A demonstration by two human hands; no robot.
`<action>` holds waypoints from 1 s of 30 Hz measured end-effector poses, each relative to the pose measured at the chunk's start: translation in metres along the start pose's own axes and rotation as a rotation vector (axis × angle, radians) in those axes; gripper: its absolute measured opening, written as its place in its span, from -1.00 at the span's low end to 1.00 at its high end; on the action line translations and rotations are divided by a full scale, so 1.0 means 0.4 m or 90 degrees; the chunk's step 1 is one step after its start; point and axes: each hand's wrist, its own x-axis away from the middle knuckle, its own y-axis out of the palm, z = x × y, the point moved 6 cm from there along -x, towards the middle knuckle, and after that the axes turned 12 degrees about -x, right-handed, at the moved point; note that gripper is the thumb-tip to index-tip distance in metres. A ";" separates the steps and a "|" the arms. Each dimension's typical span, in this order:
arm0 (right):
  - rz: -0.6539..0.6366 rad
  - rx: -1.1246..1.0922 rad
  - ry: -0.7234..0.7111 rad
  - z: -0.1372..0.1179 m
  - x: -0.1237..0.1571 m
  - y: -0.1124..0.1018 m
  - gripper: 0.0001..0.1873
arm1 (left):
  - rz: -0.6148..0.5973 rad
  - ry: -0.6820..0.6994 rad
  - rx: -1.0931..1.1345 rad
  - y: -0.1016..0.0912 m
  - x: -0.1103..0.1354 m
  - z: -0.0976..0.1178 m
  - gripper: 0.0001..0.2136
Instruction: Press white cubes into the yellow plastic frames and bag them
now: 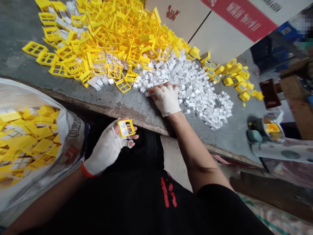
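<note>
My left hand [109, 147], in a white fingerless glove, holds a small yellow plastic frame [126, 127] with white squares set in it, just below the table's front edge. My right hand [166, 98], also gloved, rests fingers-down on the near edge of a heap of small white square pieces [198, 88], its fingers curled and pinched together over a few of them. A large pile of empty yellow grid frames [110, 39] lies beyond on the grey table [122, 101].
A white sack [68, 130] at my left holds several filled yellow frames. A smaller group of yellow pieces [234, 76] lies at the right. Cardboard boxes [220, 23] stand behind the piles. A jar and clutter [269, 129] sit at the table's right end.
</note>
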 end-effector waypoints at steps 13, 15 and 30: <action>0.111 -0.300 -0.114 -0.193 0.318 -0.046 -0.61 | -0.006 0.074 -0.064 0.031 0.012 -0.016 -0.63; 0.110 -0.313 -0.127 -0.203 0.319 -0.034 -0.55 | -0.006 0.104 -0.068 0.035 0.020 -0.013 -0.65; -0.195 -0.369 -0.310 -0.221 0.253 -0.036 -0.43 | -0.148 0.001 -0.055 0.020 0.012 -0.044 -0.60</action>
